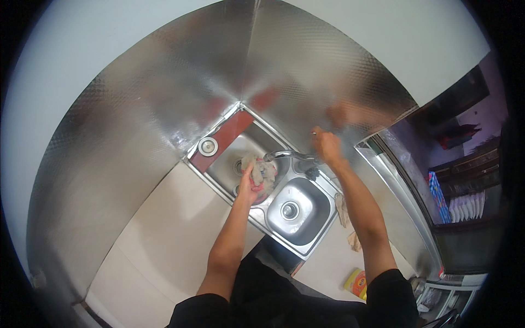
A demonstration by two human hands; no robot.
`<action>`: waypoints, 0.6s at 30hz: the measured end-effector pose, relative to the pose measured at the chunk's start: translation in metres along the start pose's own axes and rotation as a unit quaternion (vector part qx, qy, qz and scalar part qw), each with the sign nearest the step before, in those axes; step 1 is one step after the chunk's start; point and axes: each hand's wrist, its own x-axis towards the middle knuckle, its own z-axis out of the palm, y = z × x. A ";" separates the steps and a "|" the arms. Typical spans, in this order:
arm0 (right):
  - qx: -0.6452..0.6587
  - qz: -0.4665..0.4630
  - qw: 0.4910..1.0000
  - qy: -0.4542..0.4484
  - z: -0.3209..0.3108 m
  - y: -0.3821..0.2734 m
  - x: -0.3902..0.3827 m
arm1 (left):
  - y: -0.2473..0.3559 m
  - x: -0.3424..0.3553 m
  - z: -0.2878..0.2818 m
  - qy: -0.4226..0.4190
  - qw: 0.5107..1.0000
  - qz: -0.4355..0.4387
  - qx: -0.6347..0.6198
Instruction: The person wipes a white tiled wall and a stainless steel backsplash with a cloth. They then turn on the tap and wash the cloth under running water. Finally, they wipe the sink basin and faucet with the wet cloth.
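My left hand (pixel 249 186) grips a crumpled greyish cloth with pink and blue parts (pixel 263 174) over the larger steel sink basin (pixel 224 158), beneath the curved faucet spout (pixel 281 154). My right hand (pixel 327 145) is raised behind the faucet near the steel backsplash; its fingers are closed around something small that I cannot make out. A smaller steel basin (pixel 292 221) sits to the right of the larger one. A reddish-brown strip (pixel 226 134) crosses the far left edge of the sink, with a round steel strainer (pixel 208 146) on it.
A pale counter (pixel 164 235) extends left of the sink. On the right counter lie beige cloths (pixel 342 210) and a yellow package (pixel 356 281). Farther right, an opening in the wall (pixel 407 186) shows a wooden rack with white plates (pixel 465 206) and a blue patterned item.
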 end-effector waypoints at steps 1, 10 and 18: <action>0.049 0.006 0.998 0.038 -0.001 -0.005 -0.003 | 0.005 0.003 -0.009 0.004 1.000 0.007 0.004; 0.131 -0.086 0.985 0.075 -0.022 -0.017 -0.039 | 0.016 0.012 -0.015 0.110 0.993 0.036 0.023; 0.092 -0.082 0.987 0.099 -0.005 -0.026 -0.041 | 0.025 0.005 0.011 0.131 0.989 0.062 0.028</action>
